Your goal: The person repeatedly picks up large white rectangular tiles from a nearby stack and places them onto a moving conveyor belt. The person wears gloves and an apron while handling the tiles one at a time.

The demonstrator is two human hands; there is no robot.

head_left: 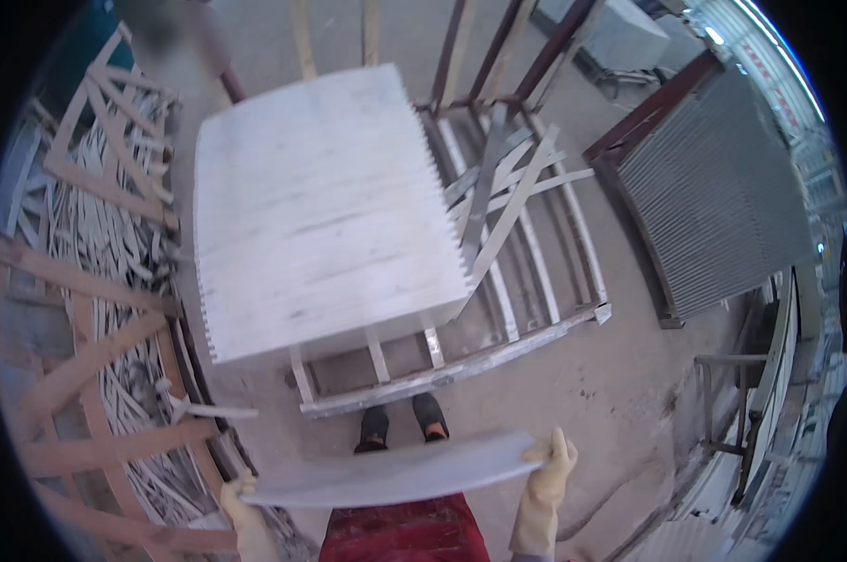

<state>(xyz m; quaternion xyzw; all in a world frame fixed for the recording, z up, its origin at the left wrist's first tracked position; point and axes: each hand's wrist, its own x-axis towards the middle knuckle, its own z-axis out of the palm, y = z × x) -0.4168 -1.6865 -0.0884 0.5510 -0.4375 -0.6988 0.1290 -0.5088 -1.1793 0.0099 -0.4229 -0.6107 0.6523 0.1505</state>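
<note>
A thin, pale sheet [395, 487] spans the space just in front of the person's body, near the lower edge of the view, its far edge bowed. The gloved left hand [239, 492] is clamped on its left end, and the gloved right hand [553, 461] grips its right end; the two hands are well apart. Close behind the sheet is a red apron [405, 532], and beyond it two dark shoes [429, 414] stand on the floor. Just ahead of them lies a low slatted rack [461, 365], bearing a large white stack [320, 206] with notched side edges; loose strips [517, 201] lie crossed on the rack to its right. Farther left, a wooden frame [77, 450] stands around a heap of narrow strips [147, 440]. Well to the right leans a grey ribbed stack [723, 197].
</note>
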